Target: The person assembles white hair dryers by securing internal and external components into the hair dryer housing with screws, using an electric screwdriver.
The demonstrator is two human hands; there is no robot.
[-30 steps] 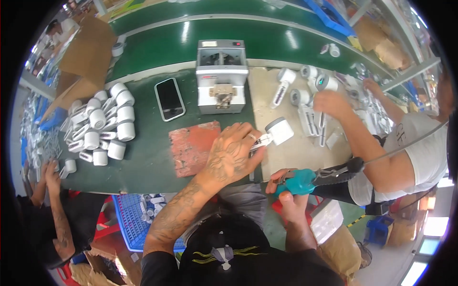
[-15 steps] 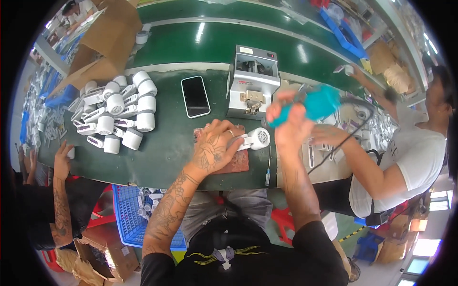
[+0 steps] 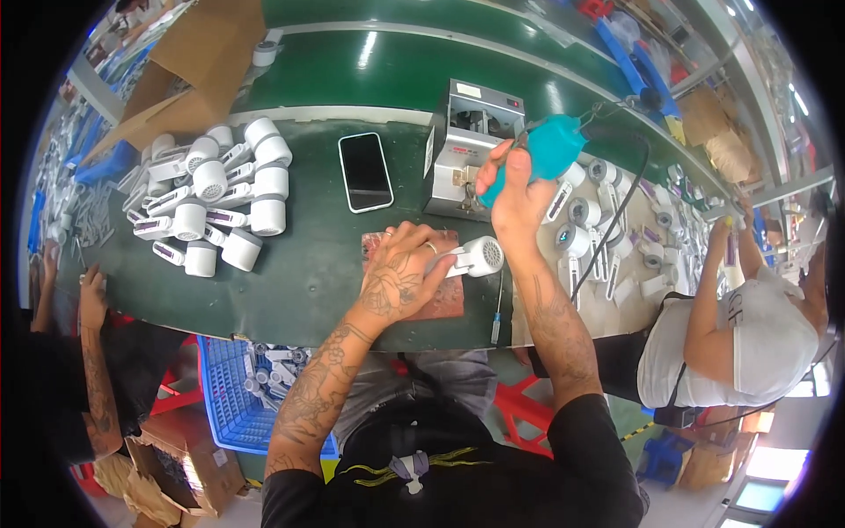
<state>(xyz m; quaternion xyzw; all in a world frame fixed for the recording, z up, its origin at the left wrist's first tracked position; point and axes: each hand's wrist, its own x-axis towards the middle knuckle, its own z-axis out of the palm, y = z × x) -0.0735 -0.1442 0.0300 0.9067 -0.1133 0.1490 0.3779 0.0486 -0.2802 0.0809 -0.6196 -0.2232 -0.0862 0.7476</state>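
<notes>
My left hand (image 3: pixel 400 273) is closed on a white handheld device (image 3: pixel 482 256) with a round grilled head, holding it down on a reddish pad (image 3: pixel 440 299). The grille faces up, and the device's handle is mostly hidden under my fingers. Raised over the right side of the bench, my right hand (image 3: pixel 519 189) grips a teal electric screwdriver (image 3: pixel 550 150) with a dark cable. Its tip end is hidden by my fingers, close to the front of a grey screw feeder (image 3: pixel 458 163). A thin screwdriver (image 3: pixel 498 308) with a blue handle lies right of the pad.
White devices (image 3: pixel 211 198) are heaped at left, beside a phone (image 3: pixel 364 172). More devices (image 3: pixel 585 220) lie on cardboard at right, near a co-worker in white (image 3: pixel 766 326). A blue basket (image 3: pixel 224 396) stands below the bench edge. Another person's hand (image 3: pixel 92 299) is at far left.
My right hand has carried the electric screwdriver up and slightly left, toward the screw feeder's front. My left hand stays on the device. The co-worker at right has swung away from the bench's middle.
</notes>
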